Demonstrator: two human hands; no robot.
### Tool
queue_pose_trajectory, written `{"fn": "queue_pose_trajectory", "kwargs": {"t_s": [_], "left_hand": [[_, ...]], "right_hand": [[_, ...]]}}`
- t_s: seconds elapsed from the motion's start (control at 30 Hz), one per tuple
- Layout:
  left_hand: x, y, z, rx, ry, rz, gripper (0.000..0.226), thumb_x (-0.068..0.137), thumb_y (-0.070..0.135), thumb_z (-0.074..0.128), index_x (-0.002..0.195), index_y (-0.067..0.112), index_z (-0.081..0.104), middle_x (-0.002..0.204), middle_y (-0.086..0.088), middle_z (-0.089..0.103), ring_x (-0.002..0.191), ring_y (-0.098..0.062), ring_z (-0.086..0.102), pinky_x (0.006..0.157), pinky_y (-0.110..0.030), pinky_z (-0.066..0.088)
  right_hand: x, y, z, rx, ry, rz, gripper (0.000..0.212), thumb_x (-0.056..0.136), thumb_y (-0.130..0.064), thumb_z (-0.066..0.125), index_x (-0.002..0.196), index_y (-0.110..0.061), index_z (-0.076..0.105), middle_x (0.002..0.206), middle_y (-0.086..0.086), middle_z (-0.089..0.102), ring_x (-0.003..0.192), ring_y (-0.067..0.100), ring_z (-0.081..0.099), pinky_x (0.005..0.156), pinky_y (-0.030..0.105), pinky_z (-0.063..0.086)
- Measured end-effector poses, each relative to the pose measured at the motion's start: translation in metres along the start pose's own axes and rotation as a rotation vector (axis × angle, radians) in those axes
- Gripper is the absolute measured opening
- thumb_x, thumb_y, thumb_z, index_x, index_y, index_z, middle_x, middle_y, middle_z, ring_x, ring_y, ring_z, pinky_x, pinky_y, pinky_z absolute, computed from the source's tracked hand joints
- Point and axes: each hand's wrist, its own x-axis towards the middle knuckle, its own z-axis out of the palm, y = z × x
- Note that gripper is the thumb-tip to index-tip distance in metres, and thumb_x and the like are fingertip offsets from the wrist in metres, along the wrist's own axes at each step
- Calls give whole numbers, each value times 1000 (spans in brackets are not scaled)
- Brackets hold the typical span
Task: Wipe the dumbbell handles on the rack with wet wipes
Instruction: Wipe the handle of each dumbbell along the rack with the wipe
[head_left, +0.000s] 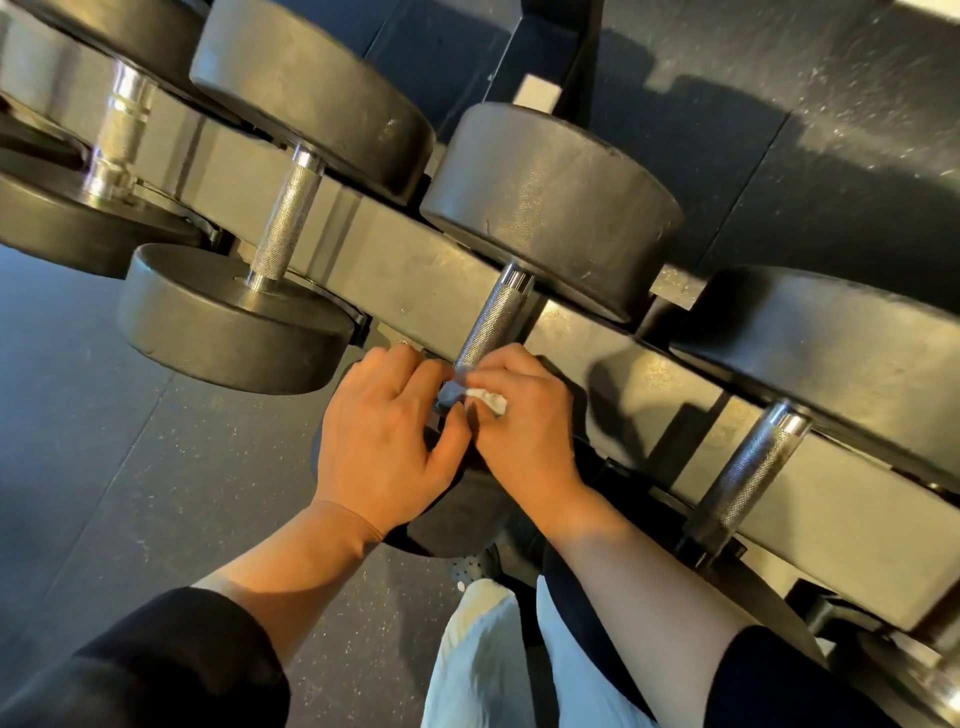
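Both hands meet at near end of a knurled steel dumbbell handle (493, 319) on the dark rack (400, 270). Right hand (524, 421) pinches a small crumpled white wet wipe (488, 401) against the handle's lower end. Left hand (384, 436), fingers curled, touches the same spot; whether it grips anything, cannot tell. Black round dumbbell head (550, 208) just beyond the hands

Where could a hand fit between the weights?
Free: the gaps beside the knurled steel handle on the left and the one on the right. Crowded: the middle handle, where left hand and right hand hold the white wipe.
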Motion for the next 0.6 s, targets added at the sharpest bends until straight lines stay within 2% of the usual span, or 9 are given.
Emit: {"fn": "queue_pose_trajectory", "kwargs": {"t_s": [0.1, 0.17, 0.23, 0.3, 0.37, 0.5, 0.6], "left_hand": [[1, 0, 0, 2, 1, -2, 38, 89, 42, 42, 89, 12, 65, 77, -3, 49, 71, -13, 39, 62, -27, 32], [0, -1, 0, -3, 5, -10, 36, 88, 40, 44, 90, 10, 65, 78, -4, 48, 71, -14, 38, 61, -28, 32], [-2, -1, -1, -9, 14, -12, 33, 86, 37, 47, 94, 10, 64, 81, -4, 48, 72, -16, 39, 62, -29, 33], [-1, -2, -2, -23, 22, -20, 34, 83, 35, 49, 101, 9, 61, 83, -5, 49, 74, -16, 40, 64, -30, 33], [-1, -1, -2, -42, 29, -38, 39, 82, 35, 50, 107, 7, 59, 85, -5, 49, 76, -17, 40, 65, -30, 33], [-2, -2, -2, -68, 36, -43, 39, 82, 35, 50, 108, 7, 57, 85, -6, 49, 76, -18, 42, 66, -29, 34], [-2, -5, -1, -88, 36, -47, 38, 82, 34, 49, 106, 7, 59, 85, -6, 49, 76, -18, 42, 66, -28, 35]], "right_hand": [[0, 2, 0, -49, -52, 6, 10, 74, -8, 77, 80, -3, 72, 85, 7, 63, 76, 17, 63, 64, 4, 42], [-1, -3, -4, 3, 8, -7, 9, 75, -6, 74, 84, -3, 72, 87, 7, 64, 77, 16, 65, 65, 6, 47], [4, -10, -7, -50, 182, -88, 13, 80, -4, 69, 92, -2, 71, 95, 10, 66, 84, 17, 65, 70, 14, 52], [19, -13, -10, -168, 335, -153, 17, 85, -4, 62, 99, -2, 70, 103, 13, 67, 94, 18, 63, 83, 11, 47], [35, -16, -13, -250, 331, -136, 21, 87, -5, 58, 104, -2, 70, 108, 13, 68, 101, 18, 62, 90, 6, 40], [43, -6, -14, -511, 136, -324, 34, 91, -14, 43, 113, -2, 66, 117, 14, 65, 114, 25, 58, 93, 33, 51], [44, 4, -12, -568, 182, -389, 28, 95, -12, 46, 111, -2, 67, 115, 14, 66, 114, 25, 59, 93, 38, 50]]}}
